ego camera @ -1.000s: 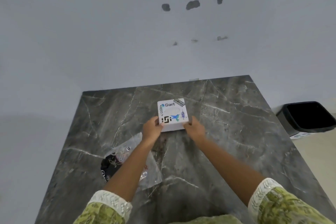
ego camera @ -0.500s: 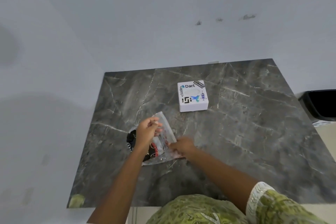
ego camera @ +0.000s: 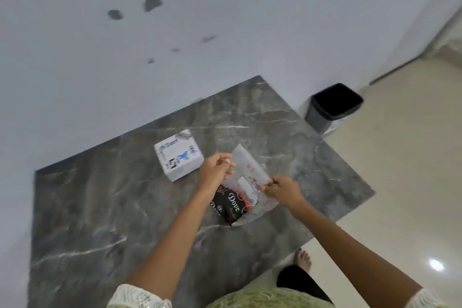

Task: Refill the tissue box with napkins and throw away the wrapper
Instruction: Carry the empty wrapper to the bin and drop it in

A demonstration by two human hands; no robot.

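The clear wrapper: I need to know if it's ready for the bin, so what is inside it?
Through the clear wrapper, held by the left hand and right hand, a black printed pack and a white piece show. Anything beneath them is hidden.

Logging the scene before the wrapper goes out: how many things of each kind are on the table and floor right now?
Tissue box, white, on the table: 1
Plastic wrapper, gripped by left hand and right hand: 1
Black bin, on the floor: 1
Total: 3
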